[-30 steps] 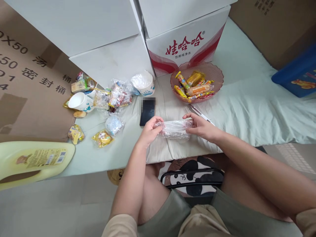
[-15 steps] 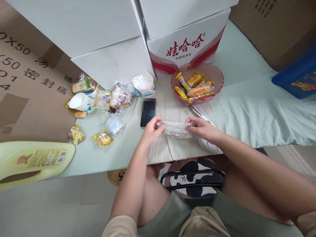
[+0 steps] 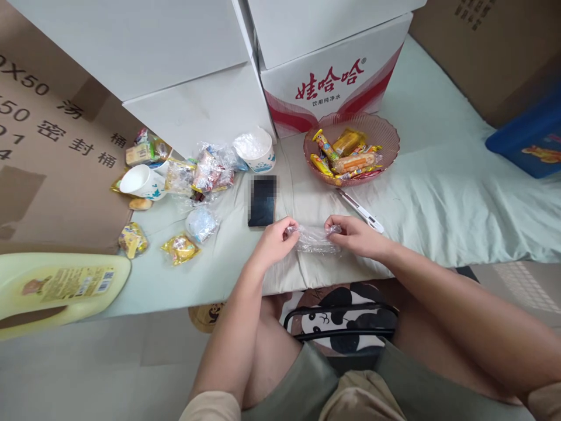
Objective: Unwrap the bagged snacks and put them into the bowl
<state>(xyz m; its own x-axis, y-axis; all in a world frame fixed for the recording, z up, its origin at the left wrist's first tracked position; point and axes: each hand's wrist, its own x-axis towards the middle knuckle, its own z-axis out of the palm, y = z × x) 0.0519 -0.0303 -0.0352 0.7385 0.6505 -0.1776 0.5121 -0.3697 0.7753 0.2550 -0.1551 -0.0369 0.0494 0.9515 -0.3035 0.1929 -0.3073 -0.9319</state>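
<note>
A crumpled piece of clear plastic wrap (image 3: 316, 240) is stretched between my hands, just above the cloth near its front edge. My left hand (image 3: 279, 238) pinches its left end between thumb and fingers. At the other end, my right hand (image 3: 354, 235) grips the wrap in the same way. Beyond my left hand lies a dark phone (image 3: 262, 202). A white utility knife (image 3: 362, 211) rests on the cloth just past my right hand. Farther back stands a pink glass bowl (image 3: 391, 137) holding several yellow-wrapped snacks (image 3: 348, 142).
Paper cups (image 3: 142, 181), plastic-wrapped snacks (image 3: 209, 169) and small packets (image 3: 180, 248) lie to the left. White cartons (image 3: 326, 93) stand behind. A yellow jug (image 3: 100, 286) is at the near left, and a blue container (image 3: 526, 134) at the far right.
Both hands have moved slightly nearer to me and closer together, so the wrap between them is less stretched. More of the utility knife now shows beyond my right hand.
</note>
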